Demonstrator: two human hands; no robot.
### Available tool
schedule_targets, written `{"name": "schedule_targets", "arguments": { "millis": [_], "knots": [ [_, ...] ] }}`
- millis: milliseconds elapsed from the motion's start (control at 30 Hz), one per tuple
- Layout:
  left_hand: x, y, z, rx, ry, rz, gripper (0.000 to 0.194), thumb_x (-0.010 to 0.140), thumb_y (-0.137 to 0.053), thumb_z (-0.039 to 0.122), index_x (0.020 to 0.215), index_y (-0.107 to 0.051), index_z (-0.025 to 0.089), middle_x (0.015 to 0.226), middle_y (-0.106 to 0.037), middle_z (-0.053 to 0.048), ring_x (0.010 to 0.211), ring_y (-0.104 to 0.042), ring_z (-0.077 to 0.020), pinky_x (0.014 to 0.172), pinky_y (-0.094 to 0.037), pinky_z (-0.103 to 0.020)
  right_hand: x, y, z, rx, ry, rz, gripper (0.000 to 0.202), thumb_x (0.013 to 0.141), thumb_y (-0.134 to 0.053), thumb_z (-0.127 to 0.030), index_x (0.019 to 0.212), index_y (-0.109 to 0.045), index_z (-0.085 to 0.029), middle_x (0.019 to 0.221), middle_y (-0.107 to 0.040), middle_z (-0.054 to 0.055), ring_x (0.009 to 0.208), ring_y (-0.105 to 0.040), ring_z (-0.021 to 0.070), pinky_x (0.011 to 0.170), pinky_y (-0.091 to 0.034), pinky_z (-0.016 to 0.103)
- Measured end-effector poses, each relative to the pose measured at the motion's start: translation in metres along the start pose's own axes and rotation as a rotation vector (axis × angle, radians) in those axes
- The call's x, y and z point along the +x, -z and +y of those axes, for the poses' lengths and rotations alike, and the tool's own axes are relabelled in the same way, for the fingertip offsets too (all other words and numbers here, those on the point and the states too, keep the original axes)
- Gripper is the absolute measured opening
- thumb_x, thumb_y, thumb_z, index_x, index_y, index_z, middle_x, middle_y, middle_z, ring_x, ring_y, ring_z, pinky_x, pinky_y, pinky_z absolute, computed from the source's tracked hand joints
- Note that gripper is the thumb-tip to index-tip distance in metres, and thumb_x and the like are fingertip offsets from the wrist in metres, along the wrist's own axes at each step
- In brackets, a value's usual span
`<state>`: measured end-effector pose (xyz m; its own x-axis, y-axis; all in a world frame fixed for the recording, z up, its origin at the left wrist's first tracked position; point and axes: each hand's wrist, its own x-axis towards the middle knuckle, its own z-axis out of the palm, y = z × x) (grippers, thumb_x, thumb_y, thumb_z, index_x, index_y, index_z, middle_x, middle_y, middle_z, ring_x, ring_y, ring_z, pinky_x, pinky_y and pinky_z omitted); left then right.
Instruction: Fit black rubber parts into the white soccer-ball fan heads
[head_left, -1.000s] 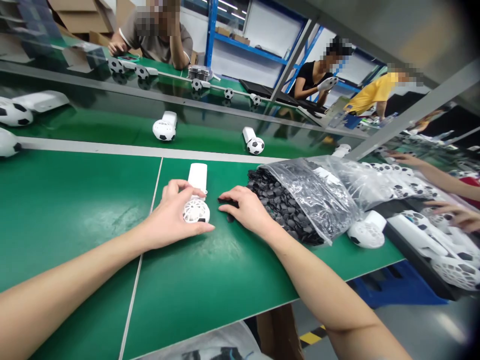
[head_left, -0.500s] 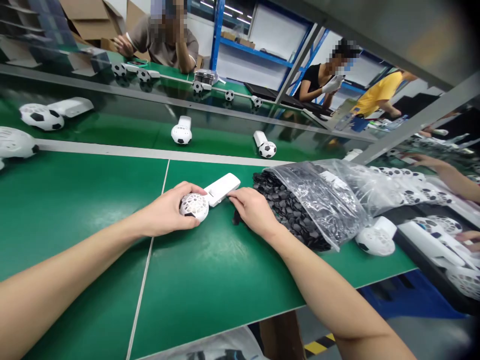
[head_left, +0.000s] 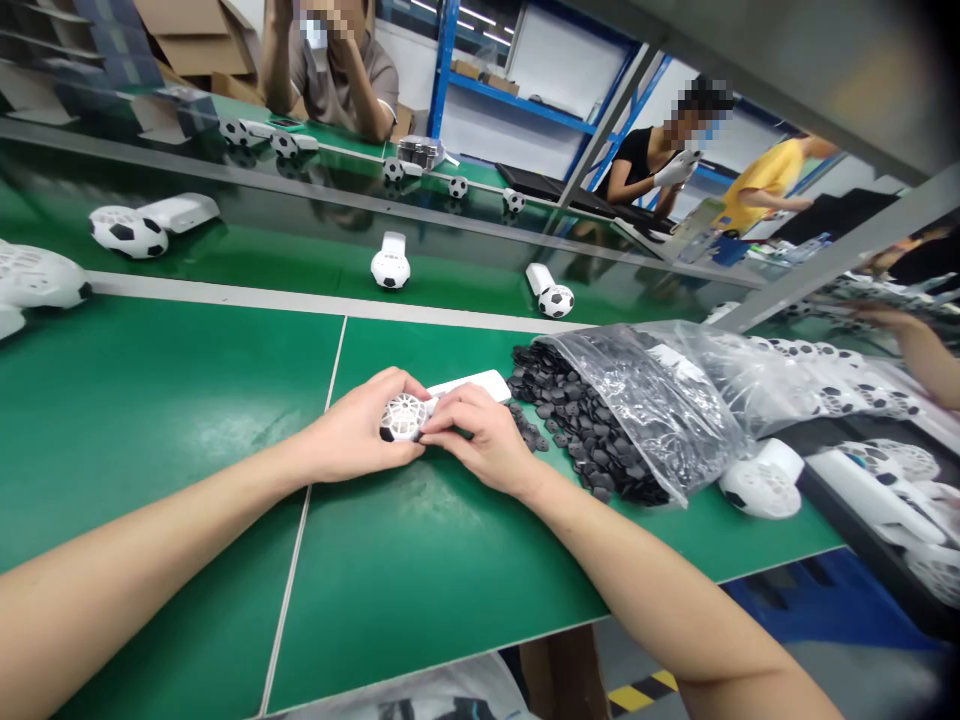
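In the head view, my left hand [head_left: 367, 425] grips the round head of a white handheld fan [head_left: 405, 415], patterned like a football, with fingers and thumb around its left side. The fan's white handle [head_left: 472, 385] points right, partly covered by my right hand [head_left: 480, 435]. My right fingertips pinch at the right edge of the fan head; a small dark piece shows there, mostly hidden by the fingers. Just right of that hand, loose black plastic pieces [head_left: 585, 430] spill from a clear plastic bag [head_left: 652, 400] onto the green tabletop [head_left: 420, 560].
Football fans lie on the green belt beyond a pale rail [head_left: 300, 309], one being a fan [head_left: 391, 265] straight ahead. To the right are another fan [head_left: 761, 480] and a black tray [head_left: 840, 490] with white parts. A neighbour's arm [head_left: 930, 345] reaches in; other people sit opposite.
My right hand has moved left from beside the black pieces to the fan head. The fan has shifted slightly right in my left hand. Fans on the belt appear further right.
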<state>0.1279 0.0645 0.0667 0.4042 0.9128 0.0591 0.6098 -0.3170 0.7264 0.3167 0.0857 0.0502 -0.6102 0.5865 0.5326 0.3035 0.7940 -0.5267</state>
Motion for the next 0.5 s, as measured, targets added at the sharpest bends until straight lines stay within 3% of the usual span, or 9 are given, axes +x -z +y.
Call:
{"name": "schedule_targets", "arguments": {
  "millis": [333, 433, 500],
  "knots": [
    [-0.001, -0.012, 0.001, -0.040, -0.027, 0.112, 0.033, 0.065, -0.053, 0.021, 0.097, -0.047, 0.020, 0.097, -0.053, -0.003, 0.090, -0.052, -0.0205, 0.080, -0.042, -0.034, 0.012, 0.002, 0.000, -0.034, -0.126, -0.153, 0.017, 0.077, -0.067, -0.027, 0.068, -0.056, -0.017, 0.069, -0.057, -0.001, 0.067, -0.052, 0.0128, 0.065, -0.039, 0.025],
    [0.001, -0.009, 0.003, -0.106, 0.001, 0.113, 0.032, 0.064, -0.054, 0.023, 0.096, -0.048, 0.020, 0.096, -0.055, -0.003, 0.086, -0.054, -0.0193, 0.077, -0.043, -0.031, 0.007, 0.016, -0.015, -0.027, -0.136, -0.089, 0.013, 0.076, -0.068, -0.026, 0.076, -0.057, -0.017, 0.077, -0.058, 0.001, 0.076, -0.054, 0.0146, 0.070, -0.041, 0.027],
    [0.003, 0.004, 0.000, -0.150, 0.070, 0.124, 0.035, 0.065, -0.057, 0.028, 0.099, -0.049, 0.020, 0.095, -0.058, -0.003, 0.078, -0.055, -0.0181, 0.070, -0.045, -0.029, -0.004, 0.039, -0.024, 0.007, -0.174, 0.021, 0.017, 0.075, -0.067, -0.026, 0.087, -0.057, -0.019, 0.090, -0.058, 0.003, 0.086, -0.053, 0.0159, 0.076, -0.043, 0.028]
  ]
}}
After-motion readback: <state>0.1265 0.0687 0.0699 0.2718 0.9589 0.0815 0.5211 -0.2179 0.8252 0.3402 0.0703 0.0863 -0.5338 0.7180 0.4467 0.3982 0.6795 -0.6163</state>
